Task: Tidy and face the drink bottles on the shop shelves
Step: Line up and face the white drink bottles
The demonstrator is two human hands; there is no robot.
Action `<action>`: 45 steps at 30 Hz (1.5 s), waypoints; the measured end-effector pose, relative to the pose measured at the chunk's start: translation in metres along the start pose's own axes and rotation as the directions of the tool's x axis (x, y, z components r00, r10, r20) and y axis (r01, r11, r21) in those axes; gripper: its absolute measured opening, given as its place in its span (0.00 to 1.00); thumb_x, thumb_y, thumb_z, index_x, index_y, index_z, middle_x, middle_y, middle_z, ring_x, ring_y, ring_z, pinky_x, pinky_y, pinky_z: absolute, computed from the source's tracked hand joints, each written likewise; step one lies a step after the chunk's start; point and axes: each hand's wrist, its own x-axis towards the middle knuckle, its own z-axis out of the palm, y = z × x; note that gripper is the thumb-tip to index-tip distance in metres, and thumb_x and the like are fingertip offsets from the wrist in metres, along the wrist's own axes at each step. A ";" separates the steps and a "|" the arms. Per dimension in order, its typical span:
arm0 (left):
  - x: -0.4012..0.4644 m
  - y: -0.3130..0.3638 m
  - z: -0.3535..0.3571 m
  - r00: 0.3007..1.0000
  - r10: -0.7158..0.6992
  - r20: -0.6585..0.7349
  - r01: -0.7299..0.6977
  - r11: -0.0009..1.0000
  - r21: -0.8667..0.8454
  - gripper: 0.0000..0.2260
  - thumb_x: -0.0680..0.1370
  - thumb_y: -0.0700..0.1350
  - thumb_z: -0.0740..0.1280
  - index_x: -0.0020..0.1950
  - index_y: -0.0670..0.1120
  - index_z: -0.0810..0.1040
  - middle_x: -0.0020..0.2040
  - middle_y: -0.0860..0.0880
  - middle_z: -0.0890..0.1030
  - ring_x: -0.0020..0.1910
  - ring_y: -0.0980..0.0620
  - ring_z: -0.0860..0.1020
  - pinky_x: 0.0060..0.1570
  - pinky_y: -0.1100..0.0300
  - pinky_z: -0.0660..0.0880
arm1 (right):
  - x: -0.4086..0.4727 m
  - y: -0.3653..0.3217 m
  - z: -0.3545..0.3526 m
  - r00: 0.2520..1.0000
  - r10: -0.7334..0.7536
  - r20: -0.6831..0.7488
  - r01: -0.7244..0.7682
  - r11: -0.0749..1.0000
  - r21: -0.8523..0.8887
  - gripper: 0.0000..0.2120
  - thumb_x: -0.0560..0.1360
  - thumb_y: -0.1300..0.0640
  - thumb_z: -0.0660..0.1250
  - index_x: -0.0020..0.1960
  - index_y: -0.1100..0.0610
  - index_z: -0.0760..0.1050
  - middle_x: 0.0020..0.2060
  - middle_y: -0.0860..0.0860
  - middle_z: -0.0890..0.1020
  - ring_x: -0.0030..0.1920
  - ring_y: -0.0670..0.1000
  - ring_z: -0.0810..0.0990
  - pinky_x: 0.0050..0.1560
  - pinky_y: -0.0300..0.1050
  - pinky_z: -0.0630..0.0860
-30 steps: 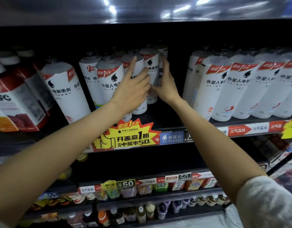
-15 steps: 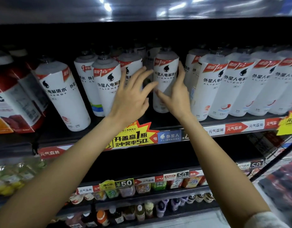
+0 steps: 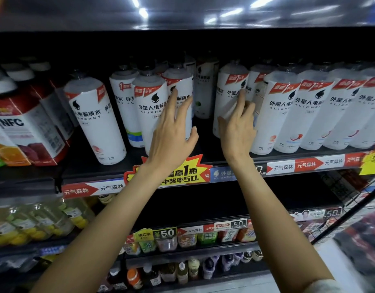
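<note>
Tall white drink bottles with red-and-black labels stand on the upper shelf (image 3: 288, 166). My right hand (image 3: 237, 127) grips one white bottle (image 3: 226, 92) near the shelf's middle, thumb on its front and fingers round its right side, close against the right-hand row of bottles (image 3: 309, 115). My left hand (image 3: 171, 134) is open with fingers spread in front of two other white bottles (image 3: 148, 115), and I cannot tell if it touches them. A dark gap separates the two hands. One more bottle (image 3: 203, 92) stands far back in that gap.
A white bottle (image 3: 93, 123) leans at the left, beside red NFC juice bottles (image 3: 19, 127). A yellow promo tag (image 3: 188, 172) sticks out from the shelf edge under my wrists. Lower shelves hold lemon drinks (image 3: 34, 227) and several small bottles (image 3: 182, 271).
The white bottle came forward from the back and then right, up against the right-hand row. My left hand let go of it and moved left; my right hand stays on it.
</note>
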 end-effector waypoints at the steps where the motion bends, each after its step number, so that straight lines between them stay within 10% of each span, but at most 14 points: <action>1: -0.001 0.000 0.001 1.000 -0.006 -0.001 0.006 1.000 -0.019 0.27 0.77 0.42 0.66 0.75 0.44 0.63 0.77 0.40 0.58 0.76 0.42 0.58 0.70 0.55 0.59 | 0.001 0.000 0.000 0.998 -0.050 -0.045 0.050 0.999 -0.005 0.38 0.69 0.63 0.73 0.74 0.59 0.60 0.57 0.59 0.73 0.48 0.57 0.75 0.31 0.44 0.65; 7: -0.004 0.000 -0.001 0.995 -0.077 -0.057 0.073 0.995 -0.066 0.26 0.77 0.43 0.65 0.75 0.45 0.64 0.77 0.46 0.61 0.74 0.49 0.62 0.66 0.59 0.65 | 0.025 0.004 -0.001 0.829 -0.548 -0.113 0.490 0.808 -0.327 0.25 0.66 0.64 0.70 0.62 0.58 0.75 0.71 0.57 0.69 0.71 0.62 0.61 0.69 0.58 0.57; 11: -0.010 -0.005 -0.007 0.980 -0.056 -0.189 0.030 0.990 -0.135 0.21 0.76 0.43 0.64 0.70 0.46 0.71 0.67 0.49 0.74 0.61 0.53 0.75 0.57 0.65 0.73 | 0.023 0.005 -0.006 0.847 -0.527 -0.068 0.488 0.822 -0.293 0.18 0.68 0.61 0.67 0.57 0.56 0.78 0.72 0.56 0.68 0.72 0.63 0.60 0.69 0.60 0.53; 14: -0.012 -0.015 -0.017 0.923 -0.089 -0.375 0.070 0.996 -0.064 0.17 0.74 0.43 0.67 0.63 0.47 0.76 0.56 0.49 0.78 0.51 0.56 0.74 0.44 0.79 0.66 | 0.014 -0.022 -0.011 0.844 -0.526 -0.106 0.535 0.840 0.094 0.17 0.71 0.55 0.69 0.59 0.57 0.77 0.65 0.59 0.74 0.67 0.59 0.65 0.64 0.56 0.65; 18: -0.011 -0.033 -0.023 0.884 -0.204 -0.421 0.193 0.979 -0.069 0.27 0.70 0.46 0.75 0.67 0.46 0.71 0.62 0.44 0.72 0.59 0.53 0.72 0.53 0.76 0.64 | 0.007 -0.052 0.000 0.917 -0.350 0.192 0.159 0.761 0.629 0.42 0.69 0.45 0.73 0.74 0.59 0.57 0.68 0.57 0.68 0.66 0.57 0.69 0.64 0.53 0.70; 26: -0.014 -0.023 -0.020 0.888 -0.205 -0.412 0.123 0.968 -0.217 0.23 0.72 0.40 0.71 0.66 0.44 0.72 0.62 0.45 0.71 0.55 0.49 0.75 0.52 0.54 0.78 | 0.011 -0.051 0.009 0.871 -0.299 0.390 -0.098 0.672 0.734 0.54 0.66 0.50 0.78 0.76 0.55 0.42 0.71 0.55 0.67 0.66 0.49 0.73 0.65 0.51 0.72; 30: -0.008 -0.003 -0.012 0.964 -0.147 -0.222 0.074 0.949 -0.307 0.25 0.75 0.39 0.69 0.71 0.42 0.68 0.66 0.44 0.70 0.58 0.53 0.74 0.56 0.62 0.76 | 0.008 -0.037 -0.010 0.863 -0.348 0.366 -0.067 0.640 0.766 0.49 0.65 0.44 0.74 0.73 0.60 0.50 0.66 0.55 0.72 0.63 0.49 0.74 0.64 0.50 0.73; 37: 0.023 0.010 0.012 0.930 -0.137 0.342 0.295 0.834 -0.466 0.44 0.73 0.43 0.73 0.79 0.52 0.47 0.74 0.47 0.66 0.69 0.47 0.70 0.64 0.44 0.73 | 0.005 0.014 -0.046 0.857 -0.319 0.405 -0.065 0.712 0.700 0.45 0.70 0.51 0.75 0.77 0.55 0.49 0.67 0.52 0.73 0.65 0.52 0.74 0.63 0.55 0.74; 45: 0.032 0.026 0.047 0.963 -0.122 0.242 0.231 0.836 -0.498 0.42 0.70 0.44 0.76 0.77 0.52 0.57 0.70 0.46 0.70 0.61 0.52 0.75 0.50 0.54 0.81 | -0.001 0.042 -0.070 0.975 -0.214 0.067 0.201 0.966 0.159 0.34 0.67 0.49 0.77 0.69 0.57 0.71 0.52 0.59 0.75 0.51 0.57 0.75 0.40 0.43 0.71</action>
